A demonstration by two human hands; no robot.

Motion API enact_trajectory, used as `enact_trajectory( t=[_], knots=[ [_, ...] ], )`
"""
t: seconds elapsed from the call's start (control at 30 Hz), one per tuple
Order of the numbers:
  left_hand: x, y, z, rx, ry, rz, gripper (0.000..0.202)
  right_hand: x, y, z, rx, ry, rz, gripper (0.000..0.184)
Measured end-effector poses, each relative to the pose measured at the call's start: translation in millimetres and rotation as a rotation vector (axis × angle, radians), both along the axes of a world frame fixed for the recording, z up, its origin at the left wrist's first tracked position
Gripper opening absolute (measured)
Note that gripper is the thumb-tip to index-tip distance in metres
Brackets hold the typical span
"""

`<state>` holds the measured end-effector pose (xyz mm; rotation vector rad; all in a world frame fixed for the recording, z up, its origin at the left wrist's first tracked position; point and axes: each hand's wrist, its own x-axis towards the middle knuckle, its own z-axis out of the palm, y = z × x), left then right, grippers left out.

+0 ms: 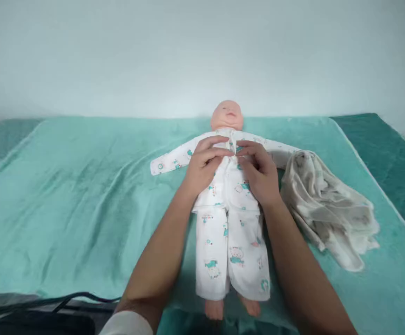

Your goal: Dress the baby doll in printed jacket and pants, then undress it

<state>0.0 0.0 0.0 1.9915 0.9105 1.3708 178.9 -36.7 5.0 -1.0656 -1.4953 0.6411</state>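
On a clock face centred on the chest of the clothed doll (227, 197), the doll's bare feet (214, 309) lie at 6 o'clock, close to the near edge of the teal sheet (66, 223); a hard tug toward the person might slide them over it. A dark cable (80, 295) crosses at 8 o'clock, where the left forearm (160, 246) could snag it. The loose trousers (211, 251) could ride down under a pull. Toward 4 o'clock, a crumpled grey cloth (323, 209) lies just beside the right forearm (300, 260) and against the 3 o'clock sleeve (279, 148); a sideways swing might sweep cloth and sleeve along. At centre, the left hand (205, 160) and right hand (258, 165) rest fingertips on the shirt (240, 188), almost meeting; whether either grip is clamped on fabric, I cannot tell. The fingers partly hide the front, so an edge could bunch or slip unnoticed. At 12 o'clock, uneven pressure could roll the head (227, 114).
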Motion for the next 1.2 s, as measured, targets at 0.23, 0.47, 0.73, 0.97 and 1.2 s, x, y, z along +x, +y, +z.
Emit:
enact_trajectory(
  t=[0.23,0.47,0.73,0.97,1.2],
  knots=[
    [1,-7,2.1,-0.033,-0.054,0.136,0.03,1,3,-1.3,0.028,0.07,0.021,0.01],
    [4,-17,5.6,-0.041,-0.042,0.185,0.028,8,2,-0.4,0.059,0.027,0.067,0.021],
    [-13,-27,19.1,-0.109,0.177,-0.094,0.012,12,0,0.6,0.058,-0.032,0.148,0.023],
    [-20,-27,22.2,-0.246,0.216,-0.191,0.008,13,-1,2.4,0.062,-0.063,0.199,0.022],
    [-19,-24,21.1,-0.279,0.167,-0.19,0.013,13,-1,3.9,0.071,-0.095,0.206,0.02]
  ],
)
